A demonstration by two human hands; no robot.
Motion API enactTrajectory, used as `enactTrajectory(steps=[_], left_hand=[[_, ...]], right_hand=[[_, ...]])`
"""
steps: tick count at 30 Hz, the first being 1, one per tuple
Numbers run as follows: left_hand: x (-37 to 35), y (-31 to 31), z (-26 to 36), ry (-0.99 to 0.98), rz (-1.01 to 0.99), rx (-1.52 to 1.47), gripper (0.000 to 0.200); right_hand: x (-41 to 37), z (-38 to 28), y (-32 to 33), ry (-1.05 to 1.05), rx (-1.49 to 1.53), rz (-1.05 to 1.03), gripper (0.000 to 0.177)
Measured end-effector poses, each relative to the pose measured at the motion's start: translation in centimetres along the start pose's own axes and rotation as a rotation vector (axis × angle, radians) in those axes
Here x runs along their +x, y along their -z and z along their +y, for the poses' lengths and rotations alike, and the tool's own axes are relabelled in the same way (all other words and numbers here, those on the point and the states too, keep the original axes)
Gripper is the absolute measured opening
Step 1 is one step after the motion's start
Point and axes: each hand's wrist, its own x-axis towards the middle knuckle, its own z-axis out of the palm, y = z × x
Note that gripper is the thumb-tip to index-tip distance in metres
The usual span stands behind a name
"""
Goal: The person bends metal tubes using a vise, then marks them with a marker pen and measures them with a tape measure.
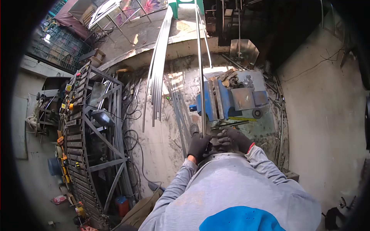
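Observation:
My left hand (199, 147), in a dark glove, is closed around the lower end of a long thin metal bar (201, 73) that extends away from me. Beside it, my right hand (236, 141) wears a dark glove with a red cuff. Its fingers are curled in front of my body, and I cannot make out what is in them. Just beyond the hands stands a blue bench vise (210, 101) with rusty jaws. A dark rod and a yellow strip (242, 119) lie between the vise and my right hand.
A bundle of shiny metal bars (160, 73) extends from the top, left of the held bar. A dark metal frame rack (103, 137) fills the left side, with cables on the floor beside it. A brown-clothed leg (142, 210) shows at lower left. A pale wall (320, 100) stands right.

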Motion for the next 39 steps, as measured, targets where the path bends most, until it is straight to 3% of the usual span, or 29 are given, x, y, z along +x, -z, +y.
enactTrajectory(steps=[3, 5, 7, 8, 11, 12, 13, 16, 17, 18, 20, 21, 23, 28, 33, 36, 37, 39], left_hand=[[2.1, -2.3, -0.8, -0.029, -0.098, 0.196, 0.032], [4.3, -2.7, -3.6, -0.438, -0.171, 0.545, 0.032], [6.9, -2.7, -6.8, -0.891, -0.091, 0.992, 0.031], [8.5, -2.9, -8.2, -0.633, -0.185, 0.638, 0.030], [2.4, -5.1, -0.7, 0.011, -0.251, -0.054, 0.024], [1.8, -5.2, 0.1, 0.003, -0.283, -0.075, 0.024], [1.9, -5.1, 0.2, -0.012, -0.311, -0.100, 0.025], [5.0, -5.2, -2.4, -0.005, -0.333, -0.304, 0.025], [7.5, -5.0, -4.5, -0.009, -0.322, -0.312, 0.025], [10.5, -4.7, -7.2, -0.349, -0.313, 0.006, 0.026], [8.2, -4.8, -5.5, -0.899, -0.168, 0.765, 0.027], [6.2, -5.5, -3.9, -0.896, -0.164, 0.763, 0.027], [3.5, -6.9, -2.2, -0.126, -0.203, -0.303, 0.027], [2.2, -5.8, -1.0, -0.049, -0.177, -0.330, 0.026], [3.1, -6.1, -1.9, -0.046, -0.210, -0.306, 0.026], [5.3, -5.8, -3.9, -0.060, -0.270, -0.337, 0.025], [9.6, -4.0, -8.0, -0.387, -0.174, 0.103, 0.025], [9.3, -3.5, -7.8, -0.308, -0.147, 0.039, 0.029]], right_hand=[[-1.0, 1.6, 3.9, 0.097, -0.039, -0.038, 0.039], [-1.6, 1.2, 3.2, 0.067, -0.068, -0.023, 0.041], [-1.3, 1.2, 3.0, 0.070, -0.097, -0.056, 0.028], [-0.6, 1.6, 3.4, 0.168, -0.262, -0.067, 0.026], [2.2, 3.1, 5.3, 0.301, -0.505, -0.110, 0.022], [2.5, 3.4, 5.6, 0.180, -0.381, -0.074, 0.015], [2.0, 3.1, 4.7, 0.151, -0.245, -0.046, 0.019], [2.4, 3.9, 3.9, 0.199, -0.306, 0.025, 0.030], [2.8, 3.3, 4.5, 0.064, -0.095, -0.010, 0.031], [3.0, 3.0, 4.9, -0.069, 0.115, -0.039, 0.032], [2.2, 2.3, 3.6, -0.055, 0.041, -0.023, 0.034], [1.8, 2.0, 2.9, -0.036, -0.028, -0.005, 0.036], [1.9, 1.6, 2.2, -0.024, -0.024, -0.021, 0.036], [7.5, 3.6, 5.0, 0.087, -0.119, -0.144, 0.036], [5.5, 2.6, 5.7, -0.092, 0.052, -0.203, 0.032], [4.5, 2.4, 7.3, -0.019, -0.009, -0.006, 0.036], [4.5, 2.6, 8.7, 0.032, -0.060, 0.099, 0.039], [4.6, 3.7, 13.3, 0.008, -0.049, 0.243, 0.046]])
